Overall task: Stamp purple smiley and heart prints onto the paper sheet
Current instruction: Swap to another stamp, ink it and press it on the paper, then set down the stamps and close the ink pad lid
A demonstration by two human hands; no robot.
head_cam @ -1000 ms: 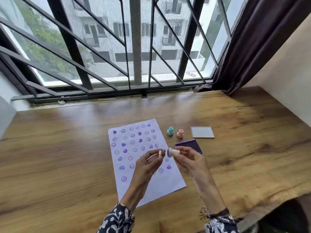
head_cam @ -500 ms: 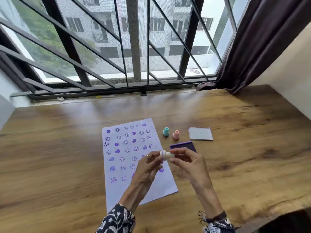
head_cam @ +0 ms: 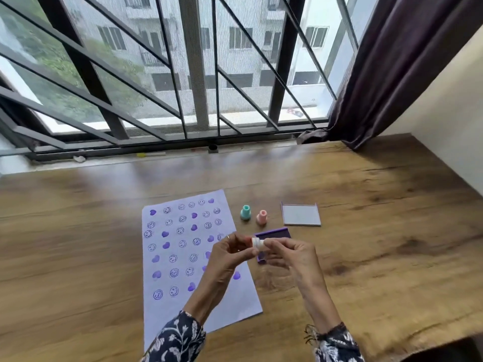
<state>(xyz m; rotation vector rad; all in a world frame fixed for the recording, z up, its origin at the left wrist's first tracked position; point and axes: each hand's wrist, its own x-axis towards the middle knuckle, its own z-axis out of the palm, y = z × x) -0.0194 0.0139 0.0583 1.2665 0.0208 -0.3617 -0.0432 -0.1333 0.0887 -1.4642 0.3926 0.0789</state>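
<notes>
hands [head_cam: 264, 253] raised, fingertips pinching white stamp [head_cam: 257, 242]

Single head cam, looks fwd and down over wooden table [head_cam: 366, 257] toward barred window [head_cam: 193, 74].

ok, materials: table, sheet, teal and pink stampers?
Table: wood or wood-look laminate, semi-gloss; grain, knots and window glare show. Sheet: matte thin paper, lying flat, ink soaked in. Teal stamper and pink stamper: likely molded plastic, smooth, uniform pastel colour.
</notes>
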